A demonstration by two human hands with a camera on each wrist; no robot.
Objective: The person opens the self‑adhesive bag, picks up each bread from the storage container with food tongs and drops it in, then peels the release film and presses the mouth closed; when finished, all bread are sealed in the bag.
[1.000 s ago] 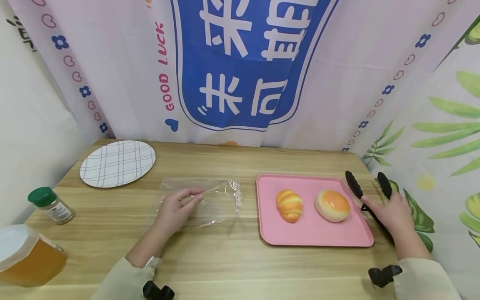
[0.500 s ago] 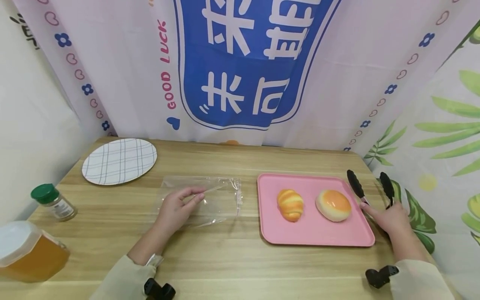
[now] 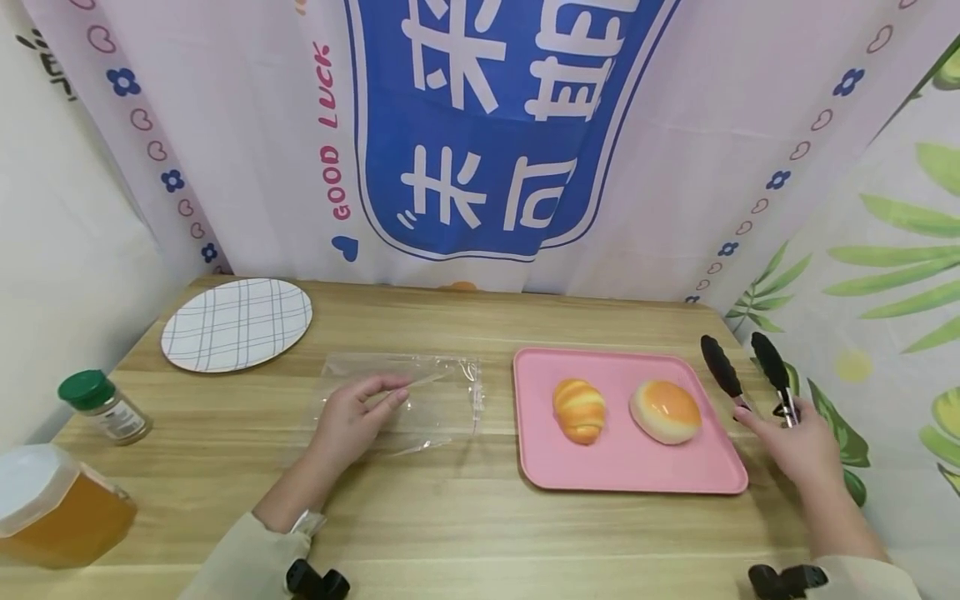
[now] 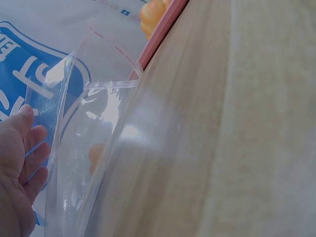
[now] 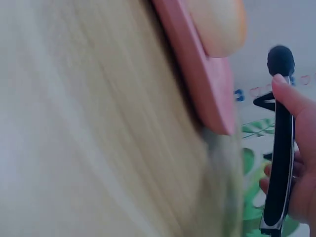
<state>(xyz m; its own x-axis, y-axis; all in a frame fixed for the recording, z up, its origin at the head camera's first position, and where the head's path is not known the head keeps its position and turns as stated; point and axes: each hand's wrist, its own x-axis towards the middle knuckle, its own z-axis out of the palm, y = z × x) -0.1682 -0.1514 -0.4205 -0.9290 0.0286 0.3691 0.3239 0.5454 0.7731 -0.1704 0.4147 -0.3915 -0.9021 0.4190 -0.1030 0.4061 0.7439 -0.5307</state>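
A clear zip-top plastic bag [image 3: 442, 412] lies on the table left of centre. My left hand [image 3: 351, 427] pinches its upper film between thumb and fingers; in the left wrist view the bag [image 4: 101, 111] stands partly spread apart at its mouth. On the right, my right hand [image 3: 808, 446] grips a pair of black-tipped tongs [image 3: 722, 367], whose arms are spread and tips point away from me. In the right wrist view the tongs [image 5: 280, 168] lie along the palm, beside the tray's corner. A pink tray [image 3: 622, 473] bears a ridged, croissant-like bread [image 3: 579, 411] and a round glazed bun [image 3: 666, 412].
A checked oval-looking plate [image 3: 237, 325] is at the back left. Along the left side stand a green-capped seasoning jar [image 3: 105, 407] and a white-lidded container of amber contents [image 3: 71, 517]. A printed curtain [image 3: 262, 167] hangs behind the wooden table [image 3: 480, 533].
My right hand has closed around the tongs and raised them slightly, with their tips now nearer together and shifted. The left hand and the bag have stayed in place.
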